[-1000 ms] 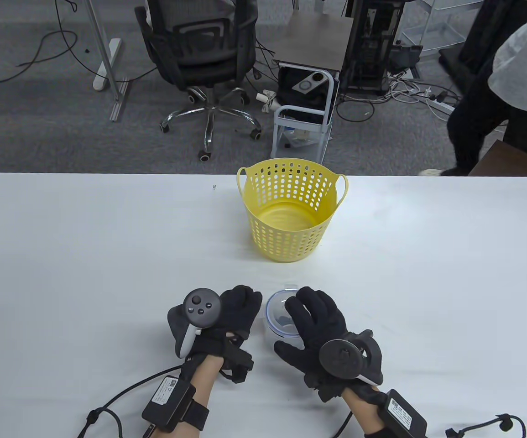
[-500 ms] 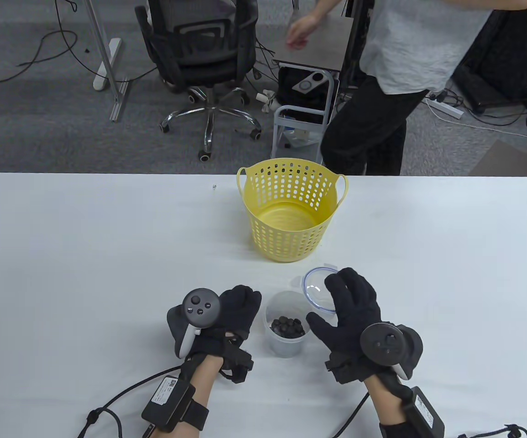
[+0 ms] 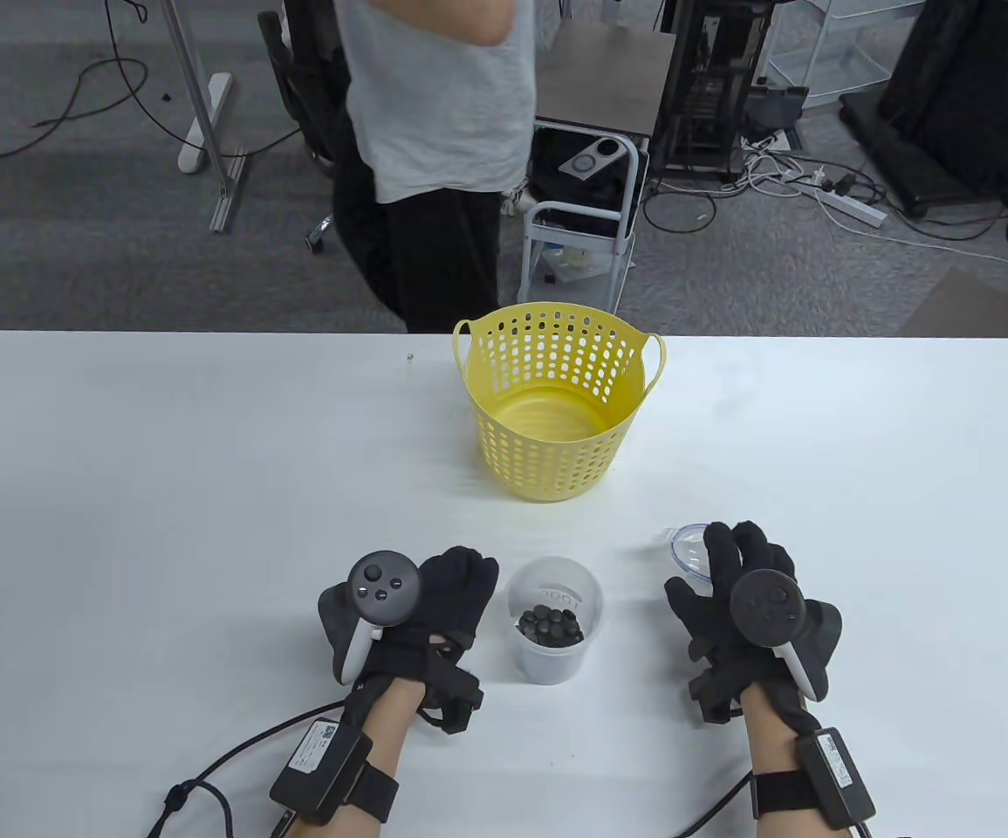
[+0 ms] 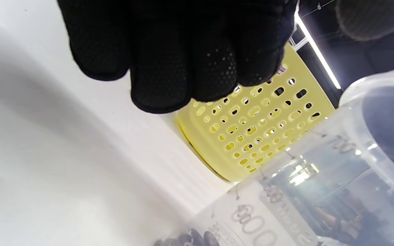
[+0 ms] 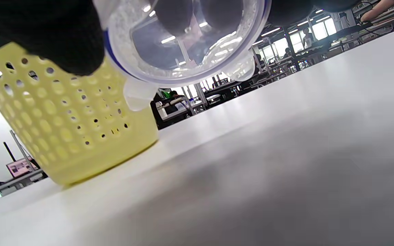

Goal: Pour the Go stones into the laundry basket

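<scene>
A yellow perforated laundry basket [image 3: 556, 410] stands at the table's far middle; it also shows in the left wrist view [image 4: 258, 126] and the right wrist view [image 5: 63, 126]. A clear measuring cup [image 3: 553, 642] with black Go stones [image 3: 549, 625] stands uncovered near the front edge. My left hand [image 3: 469, 587] rests just left of the cup with fingers [image 4: 169, 68] curled and holds nothing. My right hand [image 3: 730, 572] holds the cup's clear blue-rimmed lid [image 3: 687, 546] to the right of the cup, a little above the table; the lid fills the top of the right wrist view [image 5: 186, 37].
A person in a grey shirt [image 3: 438, 113] stands just behind the table's far edge, left of the basket. A small cart [image 3: 578, 227] and cables lie on the floor beyond. A tiny speck [image 3: 409, 357] lies on the white table [image 3: 163, 489].
My right hand lifted the lid off the cup and carried it to the right, uncovering the stones. My left hand has not moved. The person behind walked from right to left.
</scene>
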The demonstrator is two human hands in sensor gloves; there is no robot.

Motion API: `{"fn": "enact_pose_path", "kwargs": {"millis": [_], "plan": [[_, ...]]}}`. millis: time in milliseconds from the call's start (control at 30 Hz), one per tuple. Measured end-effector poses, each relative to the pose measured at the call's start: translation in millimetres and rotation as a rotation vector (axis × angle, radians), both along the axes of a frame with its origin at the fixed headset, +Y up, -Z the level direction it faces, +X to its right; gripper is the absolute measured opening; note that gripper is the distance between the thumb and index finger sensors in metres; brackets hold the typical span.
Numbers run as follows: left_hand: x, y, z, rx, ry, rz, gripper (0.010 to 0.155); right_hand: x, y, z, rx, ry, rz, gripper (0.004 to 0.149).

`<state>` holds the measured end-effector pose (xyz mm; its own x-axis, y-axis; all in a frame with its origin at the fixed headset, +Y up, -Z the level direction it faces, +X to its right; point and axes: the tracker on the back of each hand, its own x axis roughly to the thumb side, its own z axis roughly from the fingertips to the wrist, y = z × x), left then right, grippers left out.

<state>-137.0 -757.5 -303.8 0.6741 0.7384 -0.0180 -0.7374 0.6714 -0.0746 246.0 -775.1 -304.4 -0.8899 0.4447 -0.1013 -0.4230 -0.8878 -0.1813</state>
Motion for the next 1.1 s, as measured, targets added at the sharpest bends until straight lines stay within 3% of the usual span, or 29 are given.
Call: {"fn": "enact_pose_path", "kwargs": {"millis": [400,600,767,933,1100], "plan": [[-4.7,-0.9,-1.7,-0.011,0.010,0.017,0.067,2.0,-23.3,-4.0,-0.323,-0.032,0.143,0.085],[-6.3,-4.4,-4.5,-0.032,-0.006,0.021,0.065,3.4,-30.9,-4.1,-0.411,-0.035,0.149,0.087],[-6.3,-5.2,-6.1,-0.047,-0.009,-0.007,0.058,-1.8,-19.6,-2.3,-0.303,-0.017,0.139,0.086],[-6.7,-8.7,-10.9,-0.086,-0.053,-0.061,0.057,-18.5,0.3,1.1,-0.090,0.113,0.065,0.080],[-3.6,-7.4,-11.4,-0.129,-0.131,-0.149,0.071,-34.6,3.8,2.1,-0.101,0.306,-0.091,0.072]]}}
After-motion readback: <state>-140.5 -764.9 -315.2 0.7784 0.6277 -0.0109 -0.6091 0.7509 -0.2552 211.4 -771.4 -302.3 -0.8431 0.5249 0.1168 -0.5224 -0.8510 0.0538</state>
